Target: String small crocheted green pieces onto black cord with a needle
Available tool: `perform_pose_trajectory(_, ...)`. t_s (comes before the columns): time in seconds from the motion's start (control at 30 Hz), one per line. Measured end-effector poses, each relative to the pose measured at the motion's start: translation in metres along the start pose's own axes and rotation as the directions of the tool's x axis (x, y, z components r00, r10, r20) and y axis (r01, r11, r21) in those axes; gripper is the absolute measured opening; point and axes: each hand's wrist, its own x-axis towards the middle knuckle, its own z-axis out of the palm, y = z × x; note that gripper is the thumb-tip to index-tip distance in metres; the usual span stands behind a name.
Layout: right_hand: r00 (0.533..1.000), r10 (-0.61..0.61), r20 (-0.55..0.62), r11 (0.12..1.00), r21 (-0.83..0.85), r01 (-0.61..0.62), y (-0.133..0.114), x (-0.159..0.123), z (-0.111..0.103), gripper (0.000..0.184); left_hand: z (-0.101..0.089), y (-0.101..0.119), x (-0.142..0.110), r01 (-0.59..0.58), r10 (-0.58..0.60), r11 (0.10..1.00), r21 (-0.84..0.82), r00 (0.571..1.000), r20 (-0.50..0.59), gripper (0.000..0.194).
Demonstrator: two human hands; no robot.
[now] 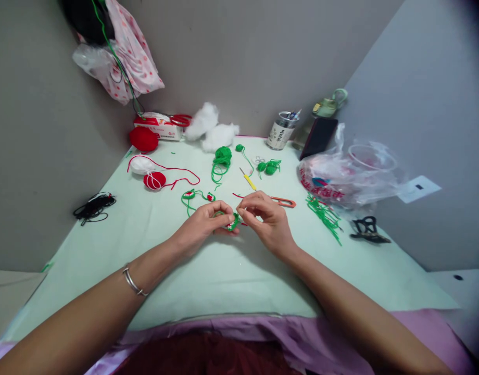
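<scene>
Two hands work above the table (177,291): the left hand (204,223) pinches the small green piece (233,224); the right hand (269,221) curls its fingers beside it, grip unclear. Steady pinching near the edge should help control.

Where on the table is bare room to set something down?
Bare cloth shows between the left forearm and right forearm; between the black cord and left forearm; and between the right forearm and black clip. It is crowded beyond the left hand and right hand, with green yarn, yellow hook and orange tool, and around the plastic bag.
</scene>
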Motion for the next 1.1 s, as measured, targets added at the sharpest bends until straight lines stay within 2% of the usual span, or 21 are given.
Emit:
perform_pose_trajectory(0.1,0.995,0.057,0.086,0.994,0.092,-0.065,0.003,0.002,-0.002,0.006,0.001,-0.002,0.000,0.003,-0.003,0.999,-0.033,1.000,0.011,0.016)
perform_pose_trajectory(0.17,0.992,-0.009,0.129,0.999,0.047,0.003,0.001,0.001,-0.001,0.007,0.002,-0.004,0.000,-0.002,0.002,0.999,-0.041,1.000,0.005,0.014)
perform_pose_trajectory(0.3,0.966,-0.213,0.149,0.963,-0.136,0.233,-0.007,-0.005,0.003,0.013,0.001,-0.009,0.003,-0.011,0.010,1.000,-0.020,1.000,-0.023,0.011)
perform_pose_trajectory(0.37,0.956,-0.262,0.134,0.945,-0.167,0.283,-0.010,-0.007,0.005,0.014,0.000,-0.011,0.005,-0.009,0.008,1.000,-0.005,0.999,-0.048,0.012)
perform_pose_trajectory(0.43,0.957,-0.266,0.115,0.948,-0.151,0.281,-0.011,-0.006,0.004,0.014,0.000,-0.013,0.006,-0.006,0.006,1.000,0.009,0.998,-0.070,0.016)
perform_pose_trajectory(0.5,0.982,-0.161,0.097,0.984,-0.061,0.167,-0.009,-0.003,0.002,0.011,0.000,-0.012,0.006,0.007,-0.005,1.000,0.025,0.998,-0.069,0.018)
perform_pose_trajectory(0.57,0.991,0.058,0.123,0.988,0.134,-0.074,-0.005,0.002,-0.001,0.008,0.001,-0.011,0.005,0.019,-0.017,0.999,0.038,0.999,-0.035,0.020)
perform_pose_trajectory(0.63,0.942,0.248,0.227,0.885,0.342,-0.316,-0.001,0.006,-0.004,0.015,0.002,-0.010,0.004,0.017,-0.017,0.998,0.056,1.000,-0.004,0.020)
perform_pose_trajectory(0.67,0.912,0.301,0.279,0.819,0.415,-0.397,0.000,0.008,-0.006,0.019,0.002,-0.009,0.004,0.012,-0.012,0.998,0.063,1.000,0.008,0.020)
perform_pose_trajectory(0.73,0.875,0.355,0.329,0.716,0.505,-0.481,0.001,0.011,-0.010,0.024,0.001,-0.010,0.004,0.006,-0.007,0.997,0.076,1.000,0.011,0.021)
perform_pose_trajectory(0.83,0.878,0.389,0.280,0.665,0.575,-0.478,-0.004,0.013,-0.015,0.023,-0.002,-0.011,0.006,-0.004,0.004,0.995,0.100,1.000,-0.005,0.022)
perform_pose_trajectory(0.9,0.892,0.385,0.237,0.682,0.578,-0.448,-0.008,0.014,-0.019,0.022,-0.004,-0.010,0.006,-0.017,0.018,0.994,0.112,1.000,-0.010,0.021)
perform_pose_trajectory(0.97,0.903,0.378,0.203,0.736,0.526,-0.426,-0.011,0.015,-0.024,0.022,-0.006,-0.007,0.006,-0.024,0.027,0.994,0.104,0.999,-0.030,0.020)
perform_pose_trajectory(1.03,0.926,0.346,0.150,0.829,0.414,-0.377,-0.013,0.015,-0.028,0.021,-0.007,-0.005,0.006,-0.041,0.046,0.995,0.093,0.997,-0.055,0.019)
perform_pose_trajectory(1.1,0.964,0.249,0.091,0.930,0.256,-0.264,-0.013,0.015,-0.030,0.016,-0.007,-0.002,0.005,-0.070,0.076,0.993,0.099,0.995,-0.062,0.018)
